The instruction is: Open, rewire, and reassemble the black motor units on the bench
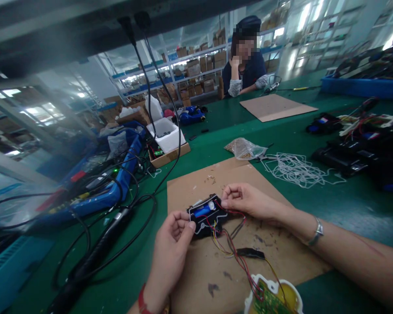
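A black plastic housing [205, 229] lies over the cardboard sheet, tilted a little, with a blue cylindrical battery [203, 211] in its upper recess. My left hand [173, 240] is closed on the housing's left end, thumb on top. At the opposite upper corner, my right hand [244, 200] pinches a thin red wire [237, 213] beside the housing; its fingertips partly hide the wire. Red, black and yellow wires trail from the housing past a black-wrapped bundle [250, 253] to a green circuit board [267, 298] on a yellow and white part at the bottom edge.
The cardboard sheet [190, 283] bears small scattered screws. Beyond it are a bag of screws [245, 149] and tangled white cord [291, 170]. Black housings [350, 157] stand right; blue bins [127, 174], a foam box [167, 135] and black cables [153, 209] left. A person [245, 65] sits opposite.
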Demonstrator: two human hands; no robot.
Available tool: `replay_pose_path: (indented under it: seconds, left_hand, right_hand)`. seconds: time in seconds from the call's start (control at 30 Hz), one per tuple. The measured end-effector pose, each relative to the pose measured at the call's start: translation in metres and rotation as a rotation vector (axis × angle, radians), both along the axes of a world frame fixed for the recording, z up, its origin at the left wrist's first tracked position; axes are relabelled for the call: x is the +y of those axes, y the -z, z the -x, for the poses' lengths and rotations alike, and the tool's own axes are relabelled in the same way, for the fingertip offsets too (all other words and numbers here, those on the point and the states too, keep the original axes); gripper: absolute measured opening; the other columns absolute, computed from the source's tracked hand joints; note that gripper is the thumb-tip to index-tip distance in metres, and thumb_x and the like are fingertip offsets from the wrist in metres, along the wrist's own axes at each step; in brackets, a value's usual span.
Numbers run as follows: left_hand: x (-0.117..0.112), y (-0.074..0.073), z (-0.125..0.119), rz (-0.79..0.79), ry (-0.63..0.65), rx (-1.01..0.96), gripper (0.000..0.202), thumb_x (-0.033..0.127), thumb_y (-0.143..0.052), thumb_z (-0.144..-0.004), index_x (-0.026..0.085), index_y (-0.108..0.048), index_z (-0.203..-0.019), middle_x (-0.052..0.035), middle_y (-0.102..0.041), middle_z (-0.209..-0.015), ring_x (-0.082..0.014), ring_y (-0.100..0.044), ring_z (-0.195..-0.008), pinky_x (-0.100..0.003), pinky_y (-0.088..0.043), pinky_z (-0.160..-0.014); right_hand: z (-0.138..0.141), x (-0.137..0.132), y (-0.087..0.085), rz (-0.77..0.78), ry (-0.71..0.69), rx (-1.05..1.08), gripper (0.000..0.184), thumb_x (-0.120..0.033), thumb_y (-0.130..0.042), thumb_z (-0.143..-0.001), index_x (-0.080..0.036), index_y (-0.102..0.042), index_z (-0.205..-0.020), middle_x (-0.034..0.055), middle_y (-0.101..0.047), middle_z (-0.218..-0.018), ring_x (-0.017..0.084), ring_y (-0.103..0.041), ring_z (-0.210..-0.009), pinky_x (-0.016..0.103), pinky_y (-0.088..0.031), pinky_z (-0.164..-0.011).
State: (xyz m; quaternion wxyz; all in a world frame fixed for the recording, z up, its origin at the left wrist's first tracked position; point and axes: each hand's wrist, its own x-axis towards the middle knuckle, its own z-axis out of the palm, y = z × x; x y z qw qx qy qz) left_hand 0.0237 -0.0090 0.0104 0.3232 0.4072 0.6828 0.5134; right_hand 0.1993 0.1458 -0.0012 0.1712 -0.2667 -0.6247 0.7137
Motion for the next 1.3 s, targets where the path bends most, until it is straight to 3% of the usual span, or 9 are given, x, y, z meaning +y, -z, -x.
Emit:
replay_pose_path:
  seconds: [0.2, 0.4, 0.53, 0.8, 0.97, 1.3]
  left_hand:
    - [-0.001, -0.006, 0.001, 0.065, 0.037, -0.119, 0.027, 0.038, -0.062, -0.077, 0.016, -0.052, -0.087, 0.0042, -0.052, -0.059, -0.0089, -0.047, -0.051, -0.018, -0.038, -0.050]
    - [-0.001, -0.001, 0.001, 0.055, 0.024, 0.033, 0.024, 0.034, -0.066, -0.074, 0.017, -0.054, -0.085, 0.0027, -0.055, -0.068, -0.0109, -0.053, -0.061, -0.020, -0.043, -0.056]
    - [-0.003, 0.002, 0.001, 0.046, 0.048, 0.178, 0.019, 0.033, -0.061, -0.081, 0.018, -0.053, -0.089, 0.0025, -0.056, -0.072, -0.0117, -0.055, -0.065, -0.022, -0.045, -0.061]
    - [-0.001, 0.000, 0.006, 0.053, 0.073, 0.022, 0.026, 0.038, -0.063, -0.079, 0.018, -0.050, -0.089, 0.0033, -0.055, -0.067, -0.0115, -0.055, -0.061, -0.021, -0.044, -0.058]
    - [-0.004, 0.004, 0.006, 0.030, 0.064, 0.229, 0.023, 0.036, -0.060, -0.083, 0.019, -0.050, -0.095, 0.0012, -0.058, -0.074, -0.0143, -0.058, -0.069, -0.025, -0.045, -0.065]
    - [-0.002, 0.005, 0.006, 0.021, 0.037, 0.460, 0.018, 0.032, -0.055, -0.086, 0.021, -0.048, -0.099, 0.0018, -0.058, -0.076, -0.0154, -0.058, -0.068, -0.027, -0.046, -0.064]
  right_hand:
    - [-0.007, 0.000, -0.010, 0.150, -0.047, -0.006, 0.028, -0.038, -0.075, -0.069, -0.019, -0.055, -0.074, -0.0014, -0.059, -0.063, 0.009, -0.051, -0.052, 0.023, -0.039, -0.051]
    - [-0.005, 0.001, -0.007, -0.042, -0.050, -0.097, 0.021, -0.027, -0.074, -0.070, -0.018, -0.055, -0.071, -0.0011, -0.057, -0.058, 0.010, -0.046, -0.050, 0.023, -0.033, -0.047]
    - [-0.003, 0.001, -0.005, -0.073, 0.007, -0.056, 0.018, -0.025, -0.071, -0.073, -0.018, -0.054, -0.072, -0.0003, -0.058, -0.063, 0.010, -0.050, -0.056, 0.024, -0.038, -0.055]
    - [-0.006, 0.000, -0.008, 0.033, -0.092, -0.001, 0.025, -0.033, -0.073, -0.071, -0.018, -0.054, -0.076, -0.0014, -0.058, -0.065, 0.010, -0.052, -0.054, 0.025, -0.043, -0.053]
    - [0.005, 0.002, -0.001, -0.101, 0.048, 0.032, 0.023, -0.030, -0.074, -0.070, -0.017, -0.055, -0.074, -0.0009, -0.057, -0.066, 0.009, -0.051, -0.059, 0.024, -0.040, -0.056]
    - [0.005, 0.001, 0.003, -0.071, -0.004, -0.040, 0.026, -0.033, -0.075, -0.068, -0.019, -0.054, -0.070, -0.0016, -0.054, -0.058, 0.009, -0.044, -0.051, 0.024, -0.030, -0.047]
